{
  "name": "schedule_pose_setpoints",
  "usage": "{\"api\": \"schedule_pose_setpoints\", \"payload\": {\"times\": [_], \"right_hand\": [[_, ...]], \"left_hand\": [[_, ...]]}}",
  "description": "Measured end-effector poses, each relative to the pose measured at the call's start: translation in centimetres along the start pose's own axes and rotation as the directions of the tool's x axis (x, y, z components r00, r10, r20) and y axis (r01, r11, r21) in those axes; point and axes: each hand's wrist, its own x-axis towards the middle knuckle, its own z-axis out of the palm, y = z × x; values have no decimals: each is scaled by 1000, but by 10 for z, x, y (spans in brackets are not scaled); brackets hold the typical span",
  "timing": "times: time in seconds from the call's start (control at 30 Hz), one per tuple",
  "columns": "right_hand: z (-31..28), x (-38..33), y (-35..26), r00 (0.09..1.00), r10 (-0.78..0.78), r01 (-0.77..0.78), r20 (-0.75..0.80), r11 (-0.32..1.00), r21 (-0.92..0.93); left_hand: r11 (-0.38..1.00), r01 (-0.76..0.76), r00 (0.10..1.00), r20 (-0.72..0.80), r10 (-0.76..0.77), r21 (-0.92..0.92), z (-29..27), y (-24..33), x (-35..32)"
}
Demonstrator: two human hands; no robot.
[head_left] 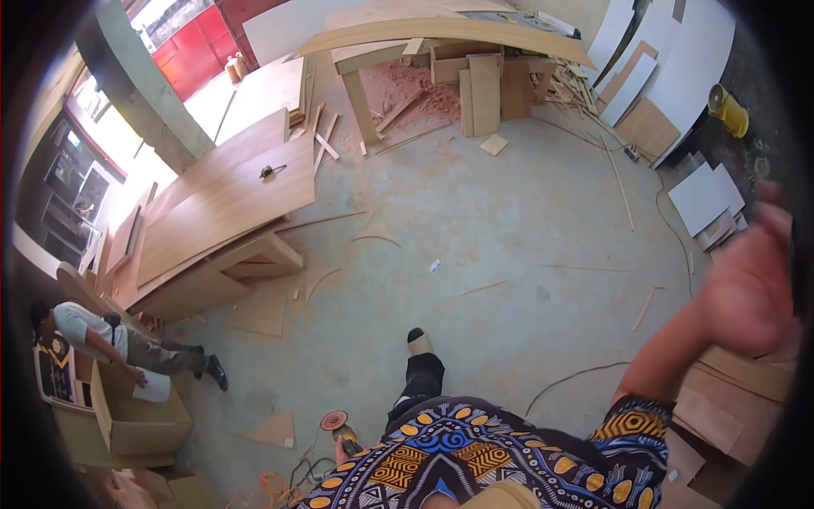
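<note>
Low at the front, close by my patterned shirt, my left hand grips an angle grinder. The grinder's round reddish disc points away from me, and part of its yellowish body shows; most of my hand is hidden behind the shirt. Raised at the right side, my right hand is smeared by motion and partly lost at the dark picture rim. I cannot make out anything in it. Below that arm lie brown wood panels, apart from the hand.
A co-worker stands at the left, holding a white sheet over a wooden box. A panel-topped workbench is at the left; another bench stands far ahead. Offcuts and cables lie on the floor. A yellow bucket is far right.
</note>
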Motion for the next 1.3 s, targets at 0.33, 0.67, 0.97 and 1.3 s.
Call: {"api": "schedule_pose_setpoints", "payload": {"times": [0.33,0.67,0.97,1.3], "right_hand": [[247,-524,127,-219,930,-794,295,6,-608],[263,-608,285,-819,452,-571,352,-582,-580],[338,-627,632,-677,547,-730,492,-587,-351],[407,-596,885,-724,503,-685,473,-439,-581]], "left_hand": [[923,-146,982,163,92,357,303,235,105],[903,-288,932,308,188,318,545,319,158],[493,-250,873,-27,488,833,577,258,218],[698,182,859,-458,231,693,679,169,220]]}}
